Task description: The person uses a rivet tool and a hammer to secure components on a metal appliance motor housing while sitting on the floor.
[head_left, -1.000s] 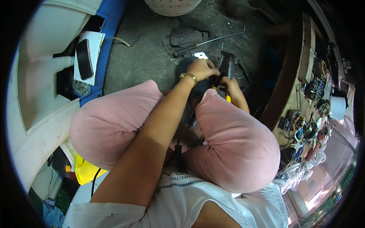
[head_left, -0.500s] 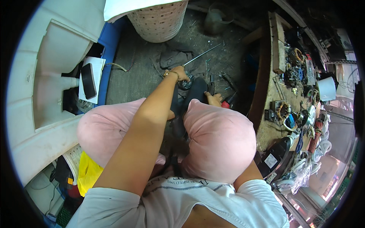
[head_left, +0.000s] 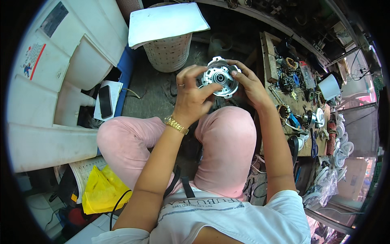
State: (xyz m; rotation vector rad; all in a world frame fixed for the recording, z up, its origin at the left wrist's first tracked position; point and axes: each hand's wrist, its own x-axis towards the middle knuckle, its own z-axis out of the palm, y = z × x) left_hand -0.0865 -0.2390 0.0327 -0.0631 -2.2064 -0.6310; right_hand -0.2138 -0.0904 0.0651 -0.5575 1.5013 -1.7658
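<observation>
Above my knees, a round silver metal motor end cover (head_left: 220,77) is held up between both hands, with lugs around its rim and a ring-shaped bearing seat at its middle. My right hand (head_left: 250,83) grips its right edge, thumb on the front and fingers behind. My left hand (head_left: 193,91), wearing a gold watch, closes on the left side, one digit lying across the cover's face. What lies behind the cover is hidden by it and by my fingers.
On the right, a wooden workbench (head_left: 298,101) carries motor parts, wires and tools. A perforated bin (head_left: 168,53) topped by a white sheet (head_left: 168,22) stands ahead. To the left are a large white plastic casing (head_left: 32,134), a phone (head_left: 105,101) and a yellow bag (head_left: 103,189).
Both hands have come up from near the floor and now hold the metal cover. The long thin rod beside my left hand is no longer visible. My knees and view have shifted.
</observation>
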